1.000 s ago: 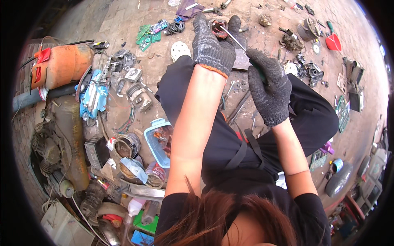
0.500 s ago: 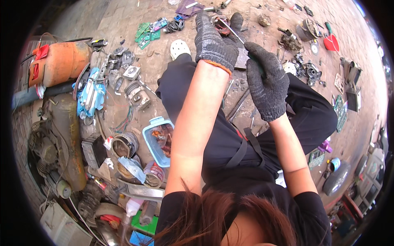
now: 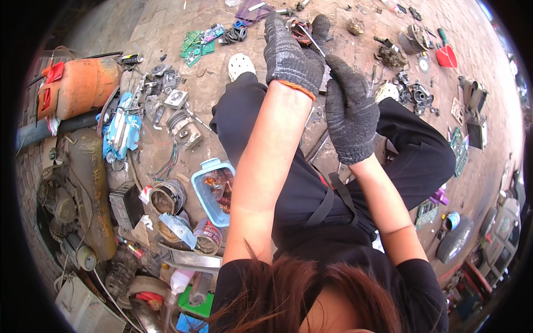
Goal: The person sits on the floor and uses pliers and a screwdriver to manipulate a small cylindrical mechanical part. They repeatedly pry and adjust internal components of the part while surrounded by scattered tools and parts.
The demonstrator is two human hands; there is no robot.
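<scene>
Head view: both hands wear dark knit gloves and are raised at upper centre of the frame. Left hand (image 3: 291, 55) is curled shut around a small rusty motor part (image 3: 300, 29), of which only a little shows above the glove. Right hand (image 3: 351, 111) is fisted around the handle of a thin metal tool (image 3: 313, 39), whose shaft slants up-left with its tip at the part. Judgement: prying or unfastening is under way; the part looks still in one piece, so separation remains to be done. Below on the ground, centre left, a blue tub (image 3: 214, 191) holds coppery scrap. Green circuit boards (image 3: 197, 43) lie upper left; an orange tank (image 3: 78, 86) sits far left.
</scene>
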